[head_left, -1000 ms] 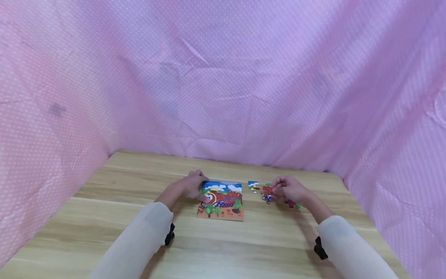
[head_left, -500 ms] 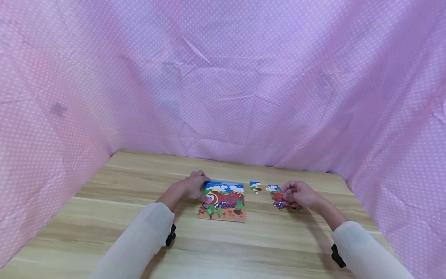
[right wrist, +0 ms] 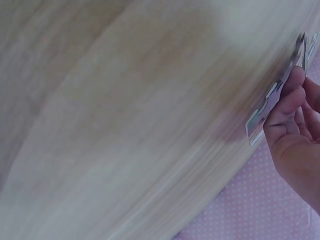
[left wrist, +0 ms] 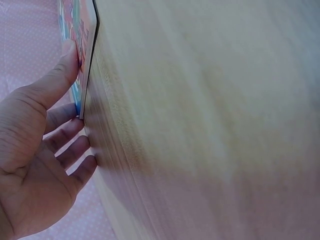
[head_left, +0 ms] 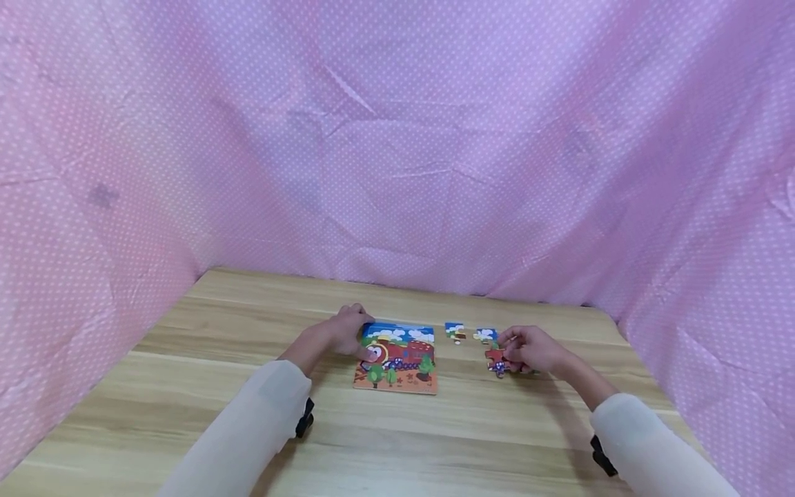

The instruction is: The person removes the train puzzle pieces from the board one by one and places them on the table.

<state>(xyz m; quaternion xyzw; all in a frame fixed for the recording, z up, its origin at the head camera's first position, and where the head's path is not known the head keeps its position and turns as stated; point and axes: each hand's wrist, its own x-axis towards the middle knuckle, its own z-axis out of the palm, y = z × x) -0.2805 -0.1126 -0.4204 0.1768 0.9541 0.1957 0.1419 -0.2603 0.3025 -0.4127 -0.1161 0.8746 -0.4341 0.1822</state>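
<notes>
A square jigsaw puzzle (head_left: 404, 376) with a red train picture lies on the table. My left hand (head_left: 346, 333) holds its left side. In the left wrist view, the thumb (left wrist: 67, 62) rests on the picture face and the other fingers are at the edge. To the right, my right hand (head_left: 534, 348) pinches a red puzzle piece (head_left: 494, 357) with a blue wheel. In the right wrist view, fingertips and thumb meet at the pieces (right wrist: 265, 111), partly hiding them. Another piece, mostly covered, lies beneath that hand.
Two loose pieces with sky and clouds lie behind: one piece (head_left: 455, 331) beside the puzzle, the other piece (head_left: 486, 335) close to my right fingertips. The wooden table (head_left: 385, 442) ends at a pink dotted cloth (head_left: 397, 172) hanging around its back and sides.
My right hand has moved right with the red piece, uncovering a cloud piece behind it. During the last half second it has shifted only slightly. The left hand keeps its place on the puzzle.
</notes>
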